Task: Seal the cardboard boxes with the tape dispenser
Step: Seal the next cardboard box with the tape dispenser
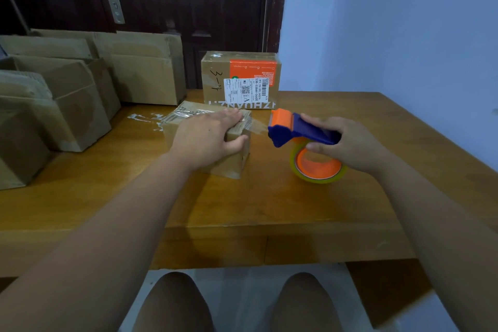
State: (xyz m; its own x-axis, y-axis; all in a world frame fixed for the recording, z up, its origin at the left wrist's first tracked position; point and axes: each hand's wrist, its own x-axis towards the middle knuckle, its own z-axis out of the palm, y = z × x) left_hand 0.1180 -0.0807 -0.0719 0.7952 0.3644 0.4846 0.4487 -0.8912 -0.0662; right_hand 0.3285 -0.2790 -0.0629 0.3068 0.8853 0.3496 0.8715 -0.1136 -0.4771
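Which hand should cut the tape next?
Right, probably. The right hand grips the dispenser, and its tape seems to stretch to the box. The left hand lies flat on the box, steadying it.

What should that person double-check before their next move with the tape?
1. Left hand presses down on the small box: ok.
2. Right hand grips the tape dispenser: ok.
3. Tape strip cut free: not ok, it spans from box to dispenser.
4. Tape smooth on the box top: not ok, it looks wrinkled.
5. Larger box behind stands apart from the dispenser: ok.
6. Box bottom sealed: cannot tell.
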